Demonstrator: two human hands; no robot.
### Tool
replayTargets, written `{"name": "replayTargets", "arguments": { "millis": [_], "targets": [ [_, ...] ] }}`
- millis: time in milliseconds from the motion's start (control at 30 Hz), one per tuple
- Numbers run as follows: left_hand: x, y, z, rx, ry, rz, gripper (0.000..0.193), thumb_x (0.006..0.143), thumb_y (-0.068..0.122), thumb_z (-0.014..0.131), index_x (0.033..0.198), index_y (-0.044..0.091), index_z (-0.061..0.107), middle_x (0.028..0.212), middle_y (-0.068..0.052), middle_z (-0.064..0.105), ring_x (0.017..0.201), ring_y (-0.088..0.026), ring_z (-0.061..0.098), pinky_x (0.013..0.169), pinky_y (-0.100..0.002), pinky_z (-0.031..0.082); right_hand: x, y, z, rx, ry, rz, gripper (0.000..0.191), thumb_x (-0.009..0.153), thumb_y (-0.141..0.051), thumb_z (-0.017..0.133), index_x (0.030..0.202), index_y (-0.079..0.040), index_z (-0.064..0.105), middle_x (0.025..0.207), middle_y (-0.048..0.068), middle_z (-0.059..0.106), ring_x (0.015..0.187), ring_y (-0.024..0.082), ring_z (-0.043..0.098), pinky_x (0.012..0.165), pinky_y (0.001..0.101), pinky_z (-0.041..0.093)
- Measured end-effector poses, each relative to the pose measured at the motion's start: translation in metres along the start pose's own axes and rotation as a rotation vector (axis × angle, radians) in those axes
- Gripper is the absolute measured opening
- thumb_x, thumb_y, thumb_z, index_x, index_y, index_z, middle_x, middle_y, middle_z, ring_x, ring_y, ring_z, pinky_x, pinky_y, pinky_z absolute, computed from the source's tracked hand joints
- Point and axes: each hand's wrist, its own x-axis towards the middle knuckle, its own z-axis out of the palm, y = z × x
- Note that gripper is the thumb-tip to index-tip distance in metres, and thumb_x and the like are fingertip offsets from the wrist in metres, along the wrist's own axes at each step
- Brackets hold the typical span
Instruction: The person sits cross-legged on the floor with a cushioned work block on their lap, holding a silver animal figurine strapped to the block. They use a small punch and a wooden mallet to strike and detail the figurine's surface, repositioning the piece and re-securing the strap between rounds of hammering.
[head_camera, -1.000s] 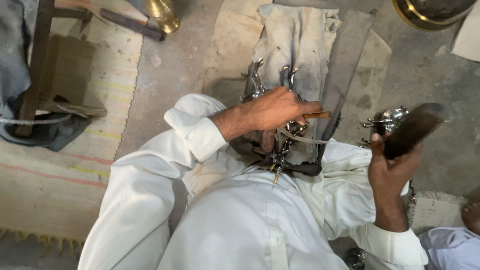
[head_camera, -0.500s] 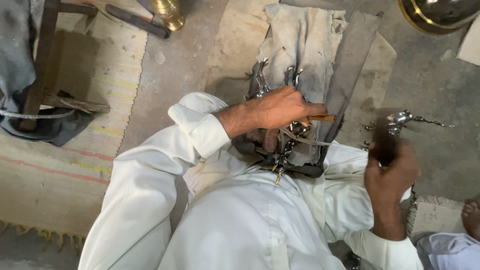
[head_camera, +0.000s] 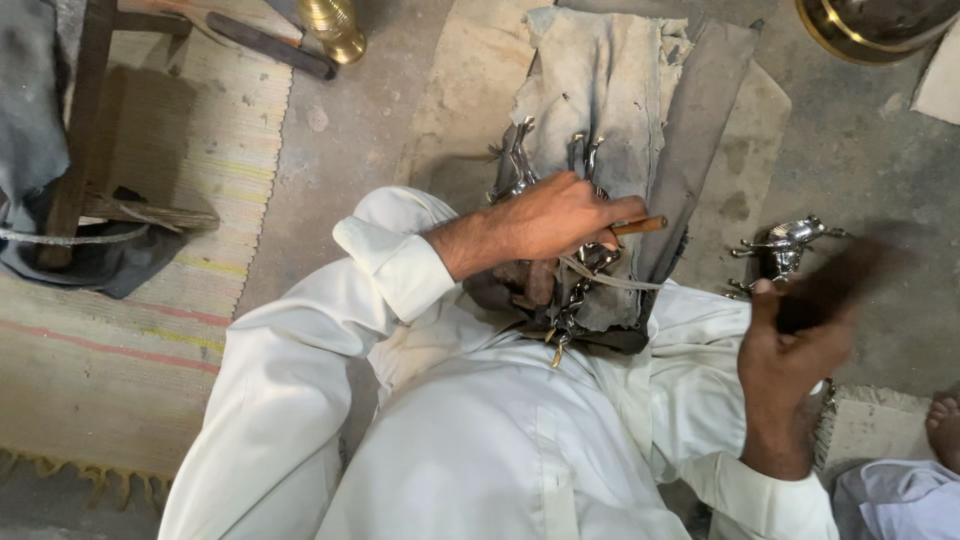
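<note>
Head view: your left hand (head_camera: 555, 222) clamps one wooden-handled tool (head_camera: 640, 226), fist closed, wrist bent inward, pressing down on cluster of shiny metal figurines (head_camera: 560, 170) lying on grey cloth (head_camera: 610, 80) over your lap. Your right hand (head_camera: 790, 350) raised, fingers wrapped round one dark mallet (head_camera: 835, 285), blurred. One more silver figurine (head_camera: 785, 245) on concrete floor (head_camera: 350, 130), just beside the mallet. One brass vase (head_camera: 335, 25) at top.
</note>
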Motion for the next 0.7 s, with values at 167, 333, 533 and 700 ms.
{"name": "replayTargets", "arguments": {
  "millis": [167,333,533,700],
  "targets": [
    [-0.012,0.004,-0.006,-0.215,0.027,-0.143,0.031,0.097,0.021,0.074,0.125,0.013,0.063,0.066,-0.015,0.068,0.057,-0.031,0.07,0.056,-0.044,0.052,0.013,-0.005,-0.009,-0.338,-0.253,-0.021,0.043,0.088,-0.013,0.083,0.125,-0.004,0.063,0.095,0.017,0.068,0.087,0.039,0.067,0.075,0.0471,0.05],
    [-0.029,0.001,-0.011,-0.369,0.467,-0.189,0.038,0.095,0.02,0.079,0.127,0.008,0.061,0.093,-0.009,0.079,0.08,-0.018,0.08,0.068,-0.032,0.063,0.0,0.005,0.012,0.592,-0.291,0.458,0.044,0.101,-0.02,0.077,0.127,0.0,0.048,0.099,0.004,0.061,0.086,0.018,0.063,0.077,0.0356,0.053],
    [-0.041,0.005,-0.008,-0.566,0.474,-0.494,0.041,0.091,0.016,0.082,0.125,0.006,0.062,0.089,-0.011,0.081,0.081,-0.02,0.08,0.069,-0.034,0.064,-0.028,0.008,0.041,0.965,-0.399,0.885,0.038,0.1,-0.015,0.069,0.132,0.0,0.056,0.089,0.004,0.059,0.075,0.015,0.057,0.066,0.0314,0.049],
    [-0.031,0.011,-0.005,-0.381,0.51,-0.261,0.042,0.092,0.015,0.08,0.129,0.007,0.06,0.106,-0.014,0.079,0.091,-0.023,0.08,0.072,-0.035,0.066,-0.027,0.003,0.043,1.058,-0.457,0.914,0.042,0.094,-0.009,0.062,0.136,-0.001,0.059,0.086,0.005,0.063,0.075,0.016,0.062,0.07,0.031,0.054]
  ]
}}
